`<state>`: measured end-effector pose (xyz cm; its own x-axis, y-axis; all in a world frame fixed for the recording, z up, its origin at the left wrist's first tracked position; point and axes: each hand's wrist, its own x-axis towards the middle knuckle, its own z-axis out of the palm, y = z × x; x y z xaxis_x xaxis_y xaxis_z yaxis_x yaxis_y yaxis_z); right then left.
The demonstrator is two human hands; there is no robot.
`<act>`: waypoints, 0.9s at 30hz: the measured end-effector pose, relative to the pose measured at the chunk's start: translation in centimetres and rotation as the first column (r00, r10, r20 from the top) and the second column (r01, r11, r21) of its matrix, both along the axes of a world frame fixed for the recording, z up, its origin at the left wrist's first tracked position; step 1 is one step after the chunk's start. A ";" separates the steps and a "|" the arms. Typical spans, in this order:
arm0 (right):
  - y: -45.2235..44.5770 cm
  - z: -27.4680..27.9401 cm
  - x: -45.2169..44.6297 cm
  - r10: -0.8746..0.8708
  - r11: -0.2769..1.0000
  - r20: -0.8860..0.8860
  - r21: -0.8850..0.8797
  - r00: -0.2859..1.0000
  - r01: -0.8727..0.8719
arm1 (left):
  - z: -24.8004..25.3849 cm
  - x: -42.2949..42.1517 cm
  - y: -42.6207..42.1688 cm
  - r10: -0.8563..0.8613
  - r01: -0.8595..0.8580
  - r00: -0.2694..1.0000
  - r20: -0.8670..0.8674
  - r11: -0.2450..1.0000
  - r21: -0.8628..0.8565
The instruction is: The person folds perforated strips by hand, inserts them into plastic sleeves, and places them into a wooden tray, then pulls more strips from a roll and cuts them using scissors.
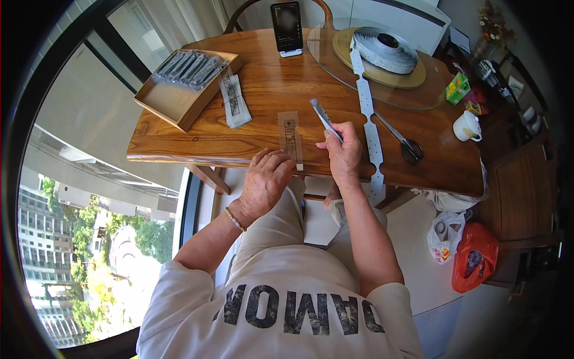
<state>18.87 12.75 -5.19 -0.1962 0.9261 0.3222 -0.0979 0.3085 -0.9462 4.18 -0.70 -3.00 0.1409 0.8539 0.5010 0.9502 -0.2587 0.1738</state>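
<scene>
two bare hands meet near the table's front edge, mid-frame. the right hand [345, 152], right of centre, pinches a slim grey packet [320, 113] between thumb and fingers, its far end tipped to the upper left. the left hand [267, 179] curls loosely at the lower end of a clear printed sleeve [290, 127], which lies flat at the centre; whether it grips the film i cannot tell. the thin sleeve looks apt to slide or crease if pushed unheld, and its lower end lies by the edge, so a drag could pull it off. the packet, held near one end, could swivel. just right of that hand, an elbow might catch the dotted strip [373, 143] and knock the scissors [411, 151] alongside.
</scene>
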 end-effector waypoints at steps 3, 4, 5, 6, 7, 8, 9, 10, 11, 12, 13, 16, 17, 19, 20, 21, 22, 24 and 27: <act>0.1 0.0 -0.1 0.005 1.000 -0.013 0.006 1.000 -0.005 | 0.2 -0.1 0.3 -0.006 0.006 1.000 -0.003 0.999 0.032; 0.0 0.0 -0.1 0.000 1.000 -0.005 0.009 1.000 0.000 | 0.2 -0.2 0.4 -0.007 0.007 1.000 -0.005 0.999 0.035; 0.0 0.0 0.0 -0.005 1.000 0.002 0.011 1.000 0.005 | 0.1 -0.3 0.5 -0.007 0.007 1.000 -0.007 0.999 0.037; -0.1 0.1 0.0 -0.010 1.000 0.010 0.013 1.000 0.010 | 0.1 -0.3 0.6 -0.006 0.007 1.000 -0.009 0.999 0.040; -0.1 0.2 0.0 -0.010 1.000 0.009 0.012 1.000 0.010 | 0.1 -0.3 0.6 -0.007 0.007 1.000 -0.010 0.999 0.039; -0.1 0.3 0.1 -0.012 1.000 0.007 0.015 1.000 0.012 | 0.2 -0.3 0.7 -0.006 0.006 1.000 -0.009 1.000 0.026; -0.2 0.4 0.1 -0.013 1.000 0.005 0.018 1.000 0.013 | 0.3 -0.3 0.7 -0.004 0.004 1.000 -0.009 1.000 0.013; -0.2 0.4 0.0 -0.014 1.000 0.003 0.020 1.000 0.014 | 0.3 -0.3 0.8 -0.002 0.001 1.000 -0.008 1.000 -0.001; -0.3 0.3 0.0 -0.012 1.000 0.002 0.018 1.000 0.012 | 0.3 -0.4 0.8 0.000 0.000 1.000 -0.010 1.000 -0.002; -0.3 0.3 0.0 -0.009 1.000 0.006 0.018 1.000 0.009 | 0.2 -0.4 0.9 0.003 -0.003 1.000 -0.001 1.000 -0.007; -0.3 0.2 0.0 -0.007 1.000 0.010 0.019 1.000 0.006 | 0.1 -0.4 1.1 0.005 -0.005 1.000 0.008 1.000 -0.011; -0.1 0.4 0.2 -0.011 1.000 0.015 0.015 1.000 0.010 | 0.4 0.0 1.3 -0.007 0.007 0.999 0.035 1.000 -0.001; -0.2 0.6 0.2 -0.012 1.000 0.016 0.009 1.000 0.012 | 0.7 0.1 1.1 -0.015 0.015 0.998 0.053 1.000 0.012; -0.5 0.5 0.1 -0.006 1.000 0.023 -0.019 1.000 0.006 | 0.7 0.3 0.5 -0.016 0.015 0.997 0.077 1.000 0.003; -0.4 0.4 0.2 -0.005 1.000 0.012 -0.005 1.000 0.005 | 0.7 0.2 0.5 -0.010 0.010 0.998 0.060 1.000 0.000; -0.3 0.5 0.2 -0.005 1.000 0.002 0.013 1.000 0.004 | 0.6 0.0 0.6 -0.004 0.004 0.999 0.043 1.000 0.002; -0.3 0.5 0.1 -0.005 0.999 -0.010 0.035 1.000 0.005 | 0.5 -0.1 0.6 0.000 0.000 1.000 0.025 1.000 0.007; -0.4 0.4 0.1 -0.001 1.000 -0.001 0.027 1.000 0.001 | 0.3 -0.2 0.5 0.000 0.000 1.000 0.029 1.000 0.008; -0.3 0.4 0.2 -0.005 1.000 0.012 0.024 1.000 0.005 | 0.2 -0.4 0.9 -0.011 0.010 0.999 0.030 1.000 0.024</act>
<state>19.06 12.48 -4.76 -0.1955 0.9191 0.3421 -0.0844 0.3317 -0.9396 3.82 0.19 -2.80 0.1343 0.8403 0.5251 0.9418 -0.2731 0.1960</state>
